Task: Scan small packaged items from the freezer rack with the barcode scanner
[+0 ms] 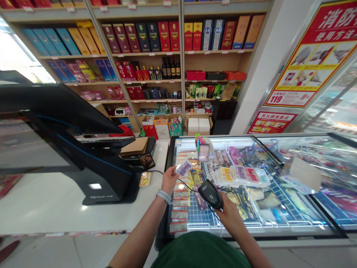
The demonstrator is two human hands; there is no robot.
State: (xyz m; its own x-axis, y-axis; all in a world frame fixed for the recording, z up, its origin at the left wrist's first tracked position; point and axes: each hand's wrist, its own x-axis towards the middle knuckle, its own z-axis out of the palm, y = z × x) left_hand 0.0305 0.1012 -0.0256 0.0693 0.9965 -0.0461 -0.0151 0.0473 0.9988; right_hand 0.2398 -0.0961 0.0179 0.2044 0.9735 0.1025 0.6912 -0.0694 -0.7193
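My left hand, with a pale watch on its wrist, pinches a small clear packet with a purple and white label. The packet is held over the left end of a glass-topped freezer. In my right hand is a black handheld barcode scanner, its head pointing up and left toward the packet. A black cable runs from near the scanner to the counter. Beyond the scanner, similar packets with yellow, purple and red labels lie in a row on the glass.
A black checkout terminal stands on the white counter at left, with a yellow-labelled packet beside it. On the freezer sit a colourful item and an open carton. Shelves of boxed bottles line the back.
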